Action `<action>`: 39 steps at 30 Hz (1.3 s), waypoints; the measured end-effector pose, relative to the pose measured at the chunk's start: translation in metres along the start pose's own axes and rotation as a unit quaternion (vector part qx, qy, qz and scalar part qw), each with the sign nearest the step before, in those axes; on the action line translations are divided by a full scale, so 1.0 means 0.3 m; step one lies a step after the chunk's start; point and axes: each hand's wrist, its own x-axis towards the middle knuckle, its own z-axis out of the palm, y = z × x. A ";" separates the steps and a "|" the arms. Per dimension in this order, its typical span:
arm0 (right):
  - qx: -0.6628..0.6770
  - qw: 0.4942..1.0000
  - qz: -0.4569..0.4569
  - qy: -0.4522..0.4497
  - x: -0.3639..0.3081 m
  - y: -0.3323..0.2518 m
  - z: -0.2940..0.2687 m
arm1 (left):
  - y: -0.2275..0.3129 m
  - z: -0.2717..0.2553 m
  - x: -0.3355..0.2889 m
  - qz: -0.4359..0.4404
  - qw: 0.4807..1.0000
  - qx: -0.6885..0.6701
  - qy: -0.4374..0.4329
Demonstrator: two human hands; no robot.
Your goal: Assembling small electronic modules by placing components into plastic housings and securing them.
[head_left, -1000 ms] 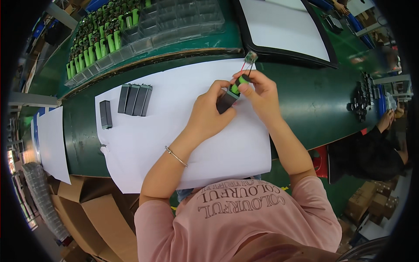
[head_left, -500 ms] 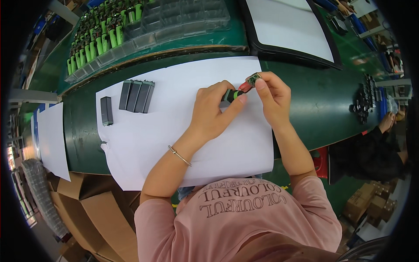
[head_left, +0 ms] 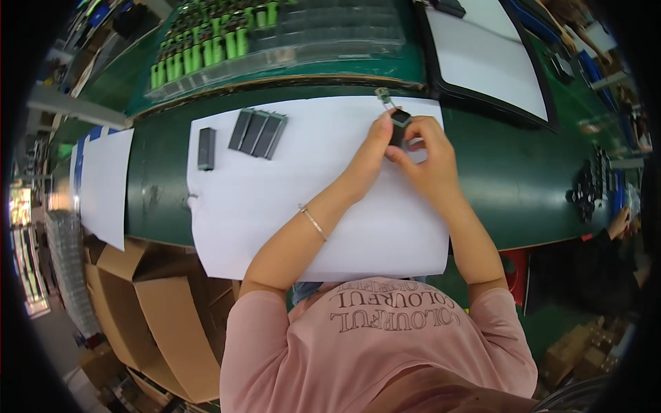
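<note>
Between both hands, above the far right part of the white paper sheet (head_left: 296, 206), is a small dark grey case (head_left: 399, 120). My left hand (head_left: 368, 158) is closed with its thumb and fingers at the case's left side. From the right, my right hand (head_left: 435, 157) grips the same case with curled fingers and thumb. A small green circuit board (head_left: 383, 96) sticks out past my left fingertips on thin leads. Whether those leads run into the case is hidden by the fingers.
Several dark cases (head_left: 257, 133) stand side by side on the paper, with a single one (head_left: 206, 148) to their left. Behind is a clear tray (head_left: 330, 51) with rows of green parts. A black-framed white panel (head_left: 482, 62) lies far right; an open cardboard box (head_left: 165, 323) sits lower left.
The circuit board has left my right fingers and now stands beyond my left fingertips. My right hand has moved onto the case. The whole view has shifted, with the table sitting further right.
</note>
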 end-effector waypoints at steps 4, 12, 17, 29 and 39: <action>-0.086 0.995 0.041 -0.027 0.009 0.007 -0.117 | 0.074 -0.036 -0.045 0.110 0.966 0.235 -0.005; -0.403 0.907 0.125 0.007 -0.114 0.178 -0.500 | 0.278 -0.333 -0.179 0.069 0.512 0.825 0.228; -0.475 0.869 0.130 0.042 -0.037 0.123 -0.431 | 0.232 -0.314 -0.143 0.091 0.533 0.819 0.189; -0.070 0.971 0.008 -0.229 0.929 0.064 0.487 | 0.084 -0.139 -0.030 0.183 0.827 0.526 0.081; -0.190 0.969 0.118 -0.110 0.939 -0.014 0.648 | 0.078 -0.169 -0.066 0.201 0.853 0.476 0.070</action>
